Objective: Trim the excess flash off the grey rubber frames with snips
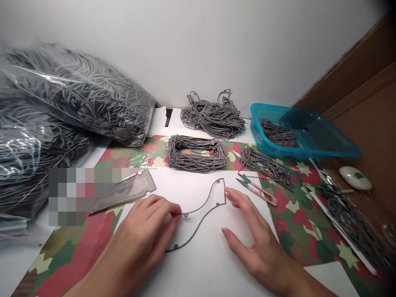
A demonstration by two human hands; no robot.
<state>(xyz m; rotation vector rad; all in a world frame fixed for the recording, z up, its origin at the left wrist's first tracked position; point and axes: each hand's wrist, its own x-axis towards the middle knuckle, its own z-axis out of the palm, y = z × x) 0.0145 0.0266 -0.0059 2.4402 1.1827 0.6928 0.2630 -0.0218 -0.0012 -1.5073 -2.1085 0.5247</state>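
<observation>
A thin grey rubber gasket (202, 218), a wavy loop with small eyelets, lies on the white sheet (213, 264). My left hand (148, 231) covers its left end, thumb and forefinger pinched at the upper strand. My right hand (253, 235) is beside the squared right end, fingers and thumb spread, with the fingertips by the short edge and nothing held. Just beyond this hand lie pink-handled thread snips (260, 192), blades toward the left. A flat clear plastic piece (136, 187) with notched edges lies behind my left hand.
Grey gaskets form a rectangular stack (198, 165), a tangled heap (213, 119) and a small bundle (269, 167). A blue basket (328, 144) holds more. Stuffed clear bags (83, 90) crowd the left. Right are a cardboard wall (365, 99), a white mouse (355, 178) and scraps (346, 214).
</observation>
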